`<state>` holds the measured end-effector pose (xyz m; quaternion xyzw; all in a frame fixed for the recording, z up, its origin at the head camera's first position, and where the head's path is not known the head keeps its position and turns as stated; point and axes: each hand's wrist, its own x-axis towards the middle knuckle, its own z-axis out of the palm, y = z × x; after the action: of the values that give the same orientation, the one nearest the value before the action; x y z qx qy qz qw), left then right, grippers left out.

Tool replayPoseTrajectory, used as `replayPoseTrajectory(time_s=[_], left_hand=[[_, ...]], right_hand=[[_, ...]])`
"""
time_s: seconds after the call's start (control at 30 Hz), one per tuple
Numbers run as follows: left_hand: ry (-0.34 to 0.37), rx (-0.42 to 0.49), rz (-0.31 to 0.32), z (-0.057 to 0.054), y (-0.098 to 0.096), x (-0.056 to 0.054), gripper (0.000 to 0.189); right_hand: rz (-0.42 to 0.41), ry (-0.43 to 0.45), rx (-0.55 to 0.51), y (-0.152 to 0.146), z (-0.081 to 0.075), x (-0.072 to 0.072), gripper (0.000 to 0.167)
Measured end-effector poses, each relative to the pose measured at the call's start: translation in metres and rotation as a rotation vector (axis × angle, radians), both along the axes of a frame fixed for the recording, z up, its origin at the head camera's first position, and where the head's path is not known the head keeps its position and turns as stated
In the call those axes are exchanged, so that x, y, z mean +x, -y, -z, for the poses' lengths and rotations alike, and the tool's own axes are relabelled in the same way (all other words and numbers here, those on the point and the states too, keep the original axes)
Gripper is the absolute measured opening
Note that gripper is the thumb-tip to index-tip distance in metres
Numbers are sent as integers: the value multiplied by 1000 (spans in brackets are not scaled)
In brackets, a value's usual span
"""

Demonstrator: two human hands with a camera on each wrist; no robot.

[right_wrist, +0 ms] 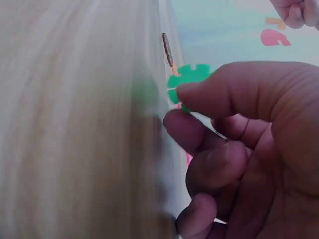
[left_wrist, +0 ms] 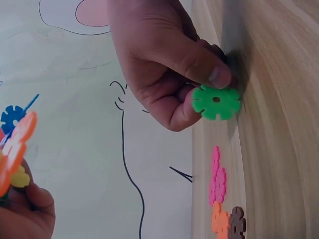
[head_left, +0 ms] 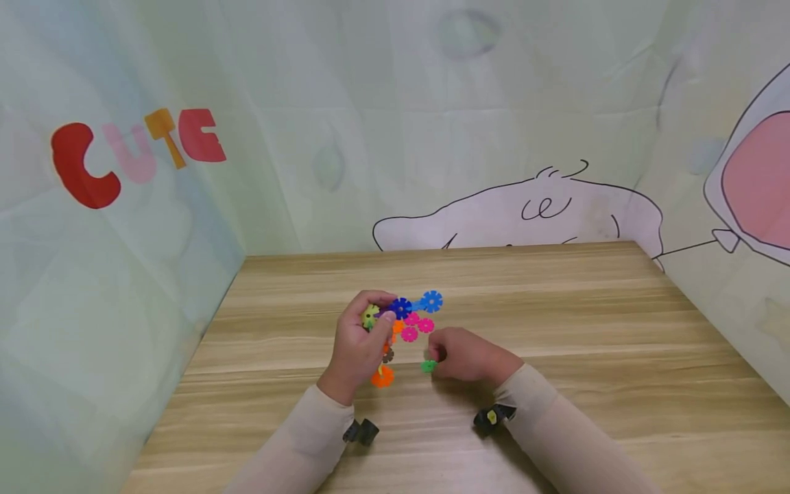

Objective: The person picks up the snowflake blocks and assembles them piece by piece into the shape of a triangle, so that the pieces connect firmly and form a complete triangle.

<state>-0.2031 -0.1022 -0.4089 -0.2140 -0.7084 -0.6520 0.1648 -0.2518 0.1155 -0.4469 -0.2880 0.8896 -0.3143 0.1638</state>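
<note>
My left hand holds a cluster of joined plastic snowflake discs above the table. A dark blue disc and a light blue disc stick out to its right, with a yellow-green disc near the palm. In the left wrist view, an orange disc and a yellow disc belong to the same cluster. Low over the tabletop, my right hand pinches a green snowflake disc between thumb and forefinger. Its notched rim shows past the thumb in the right wrist view.
Loose pink discs lie on the wooden table between the hands. Beside them are an orange disc and a brown disc, partly behind the left hand's cluster in the head view. Printed cloth walls border the table.
</note>
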Motion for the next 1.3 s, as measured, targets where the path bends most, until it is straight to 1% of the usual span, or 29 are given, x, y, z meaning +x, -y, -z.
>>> replayPoseTrajectory(time_s=[0.1, 0.17, 0.2, 0.3, 0.37, 0.47, 0.53, 0.6, 0.73, 0.9, 1.1, 1.3], left_hand=[[3, -2, -1, 0, 0, 0, 21], [4, -2, -1, 0, 1, 0, 22], [4, -3, -1, 0, 1, 0, 22], [0, -3, -6, 0, 2, -1, 22], [-4, -5, -9, -1, 3, -1, 22], [-13, -6, -16, -1, 4, -2, 22], [-21, -4, -18, 0, 5, -3, 21], [-30, 1, -19, 0, 6, -4, 21], [-40, 14, -11, 0, 6, -4, 21], [-46, 24, -4, 1, 7, -3, 22], [-47, 28, -2, 0, 7, -3, 22], [-53, 4, 5, 0, 6, -3, 22]], right_hand=[[13, 5, -54, -3, -2, -3, 19], [35, 23, -126, -5, -5, -4, 14], [50, 31, -166, -6, -8, -5, 14], [96, 72, -311, -11, -21, -5, 27], [126, 94, -416, -16, -31, -5, 32], [163, 96, -541, -25, -45, -3, 33], [182, 114, -616, -30, -53, -1, 35], [187, 121, -664, -34, -60, 0, 37], [182, 143, -706, -39, -66, 2, 35], [167, 157, -700, -39, -67, 5, 31], [152, 158, -705, -38, -69, 7, 31], [127, 176, -709, -37, -71, 8, 30]])
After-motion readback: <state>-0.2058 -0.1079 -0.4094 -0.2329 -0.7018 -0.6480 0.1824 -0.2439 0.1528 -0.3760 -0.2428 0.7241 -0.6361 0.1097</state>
